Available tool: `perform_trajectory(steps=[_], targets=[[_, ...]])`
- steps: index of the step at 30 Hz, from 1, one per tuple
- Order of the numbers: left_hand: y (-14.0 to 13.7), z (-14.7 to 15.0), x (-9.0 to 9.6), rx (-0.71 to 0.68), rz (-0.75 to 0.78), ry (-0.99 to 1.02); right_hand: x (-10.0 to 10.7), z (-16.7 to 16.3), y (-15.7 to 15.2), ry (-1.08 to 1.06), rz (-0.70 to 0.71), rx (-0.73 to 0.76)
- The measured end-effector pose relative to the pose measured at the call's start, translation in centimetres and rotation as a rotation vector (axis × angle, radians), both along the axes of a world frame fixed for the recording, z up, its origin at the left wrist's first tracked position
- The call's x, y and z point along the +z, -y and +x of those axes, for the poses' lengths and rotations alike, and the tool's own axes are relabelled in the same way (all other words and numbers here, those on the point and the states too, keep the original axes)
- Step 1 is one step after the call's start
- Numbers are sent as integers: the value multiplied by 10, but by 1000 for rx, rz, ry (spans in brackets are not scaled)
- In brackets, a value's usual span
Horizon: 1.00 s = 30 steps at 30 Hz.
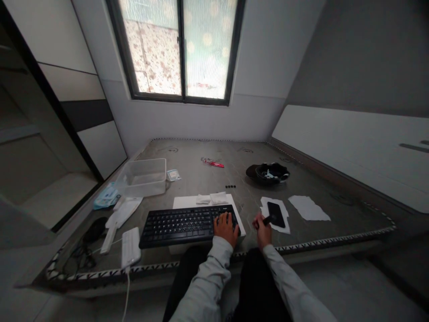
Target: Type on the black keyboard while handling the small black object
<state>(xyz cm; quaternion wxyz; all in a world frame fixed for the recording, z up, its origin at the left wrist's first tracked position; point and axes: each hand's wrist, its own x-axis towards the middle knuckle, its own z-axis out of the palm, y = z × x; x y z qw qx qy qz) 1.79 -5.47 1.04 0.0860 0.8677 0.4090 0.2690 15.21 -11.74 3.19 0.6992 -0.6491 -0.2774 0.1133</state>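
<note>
Keyboard (182, 223) lies long axis left-right on our white board (187, 202); our left hand (226, 228) rests flat on its right end. Right hand (263, 229), just right, pinches a dark tool (268, 219).

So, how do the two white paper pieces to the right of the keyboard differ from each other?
The nearer paper carries a flat black object, while the farther paper is bare. The nearer paper lies beside the right hand, which holds a small dark tool at the black object's edge; the farther paper lies apart from both hands. The left hand rests on the keyboard. Both papers are white, ragged-edged and flat on the surface.
</note>
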Motion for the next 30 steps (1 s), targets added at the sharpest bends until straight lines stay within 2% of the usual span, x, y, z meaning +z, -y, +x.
perform_trajectory(steps=[5, 10, 19, 30], targets=[[-2, -5, 2, 44, -5, 24, 20, -1, -56, -314, 136, 205], [-5, -11, -2, 39, -16, 51, 22, -6, -85, -498, 188, 317], [-5, -16, -6, -2, -41, 79, 7, -6, -92, -649, 167, 370], [-7, -18, -12, -17, -40, 89, 17, -2, -92, -701, 227, 385]])
